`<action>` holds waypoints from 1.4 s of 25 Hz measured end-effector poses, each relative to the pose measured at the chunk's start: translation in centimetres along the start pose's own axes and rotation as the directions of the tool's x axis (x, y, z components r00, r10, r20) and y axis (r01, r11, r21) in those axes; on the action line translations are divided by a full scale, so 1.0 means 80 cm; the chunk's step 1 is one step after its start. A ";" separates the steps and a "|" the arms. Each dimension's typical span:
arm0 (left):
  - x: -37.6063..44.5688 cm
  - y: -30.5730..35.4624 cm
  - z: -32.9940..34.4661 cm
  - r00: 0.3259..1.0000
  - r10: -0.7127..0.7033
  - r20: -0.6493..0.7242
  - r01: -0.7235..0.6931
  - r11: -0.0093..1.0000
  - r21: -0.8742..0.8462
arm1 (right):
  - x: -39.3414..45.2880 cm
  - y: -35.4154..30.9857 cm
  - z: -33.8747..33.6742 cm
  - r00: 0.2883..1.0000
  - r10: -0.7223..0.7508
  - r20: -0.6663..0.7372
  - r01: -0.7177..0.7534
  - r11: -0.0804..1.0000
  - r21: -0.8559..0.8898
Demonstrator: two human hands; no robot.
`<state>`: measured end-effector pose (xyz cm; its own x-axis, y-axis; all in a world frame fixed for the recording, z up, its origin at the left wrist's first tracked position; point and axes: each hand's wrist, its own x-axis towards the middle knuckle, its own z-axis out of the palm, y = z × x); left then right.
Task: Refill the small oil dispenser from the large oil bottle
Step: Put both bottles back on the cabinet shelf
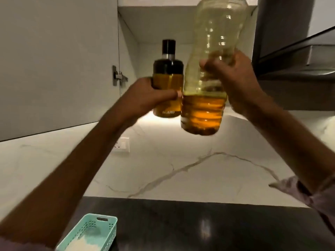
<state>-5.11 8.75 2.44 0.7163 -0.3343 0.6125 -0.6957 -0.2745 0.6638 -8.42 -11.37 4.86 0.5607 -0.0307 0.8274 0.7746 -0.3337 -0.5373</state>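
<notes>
Both bottles are held up in the air in front of an open wall cabinet. My left hand (pixel 148 96) grips the small oil dispenser (pixel 167 82), a glass bottle with a black cap and dark shoulder, upright and nearly full of amber oil. My right hand (pixel 233 80) grips the large clear plastic oil bottle (pixel 208 98) around its middle. That bottle is upright, with oil only in its bottom third; its top runs out of the frame. The two bottles sit side by side, close to touching.
The open cabinet door (pixel 58 66) hangs at the left, with a white shelf (pixel 157 1) above. A dark range hood (pixel 297 57) juts out at the right. Below lie a marble backsplash with a wall socket (pixel 122 144), a black countertop (pixel 190 223) and a teal perforated basket (pixel 90 234).
</notes>
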 end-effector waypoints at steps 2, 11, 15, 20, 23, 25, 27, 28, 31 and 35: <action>0.023 0.020 -0.008 1.000 0.018 0.024 -0.018 0.999 0.028 | 0.034 -0.011 -0.008 0.998 -0.055 0.029 0.055 0.998 -0.019; 0.139 -0.002 -0.005 0.999 -0.015 0.034 0.012 0.996 0.090 | 0.156 0.044 -0.011 0.987 -0.162 -0.001 0.162 0.982 -0.094; 0.184 -0.044 0.006 0.997 -0.074 0.006 0.074 0.995 0.067 | 0.188 0.100 0.005 0.992 -0.070 -0.109 0.054 0.989 -0.141; 0.230 -0.096 0.013 0.989 -0.146 -0.036 0.148 0.987 0.058 | 0.225 0.154 0.007 0.984 0.018 -0.177 -0.057 0.974 -0.219; 0.249 -0.122 0.017 0.983 -0.180 -0.040 0.182 0.982 0.056 | 0.241 0.178 0.008 0.982 0.039 -0.184 -0.087 0.960 -0.265; 0.259 -0.135 0.020 0.980 -0.199 -0.026 0.200 0.978 0.058 | 0.246 0.193 0.012 0.981 0.064 -0.185 -0.116 0.951 -0.288; 0.269 -0.147 0.025 0.974 -0.225 -0.016 0.226 0.972 0.062 | 0.248 0.208 0.016 0.977 0.096 -0.190 -0.152 0.939 -0.308; 0.274 -0.152 0.027 0.971 -0.238 -0.012 0.238 0.969 0.062 | 0.249 0.215 0.017 0.975 0.107 -0.193 -0.165 0.934 -0.315; 0.285 -0.166 0.036 0.965 -0.262 -0.013 0.262 0.962 0.072 | 0.249 0.232 0.020 0.974 0.130 -0.185 -0.188 0.922 -0.338; 0.294 -0.176 0.041 0.958 -0.286 -0.020 0.287 0.954 0.087 | 0.253 0.250 0.020 0.975 0.146 -0.167 -0.196 0.918 -0.344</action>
<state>21.31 1.76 6.08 0.8863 -0.2239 0.4055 -0.4632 -0.4362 0.7715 18.92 -17.14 10.59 0.6108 -0.2356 0.7559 0.5010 -0.6243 -0.5994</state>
